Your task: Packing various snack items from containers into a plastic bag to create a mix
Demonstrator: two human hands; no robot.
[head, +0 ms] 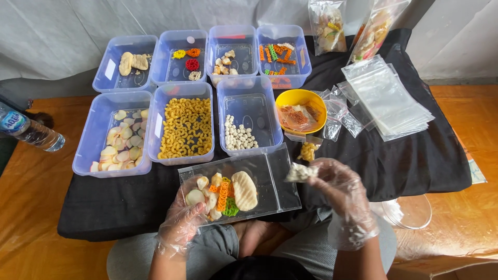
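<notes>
Gripping the lower left corner of a clear flat plastic bag (259, 176), the left hand (181, 223), in a thin see-through glove, has its fingers curled shut around the bag's edge, thumb on top. That bag lies tilted over the near edge of the black-draped bench (415, 155) and holds a mix of raw crackers: a pale oval one, white round chips, an orange ridged strip and a green lattice piece. The right hand (340, 189), gloved the same way, is raised just to the right of the bag, its fingertips pinched together on a small clear packet of white pellets (301, 172). Behind the hands, blue plastic tubs stand in two rows on the bench; the nearest ones hold pale round chips (122, 145), yellow elbow-shaped pieces (185, 127) and small white pellets (239, 137). A round yellow bowl (301, 97) with small seasoning sachets sits right of the tubs, and a stack of empty clear bags (386, 98) lies further right. A plastic water bottle (31, 132) lies at the far left, off the cloth.
</notes>
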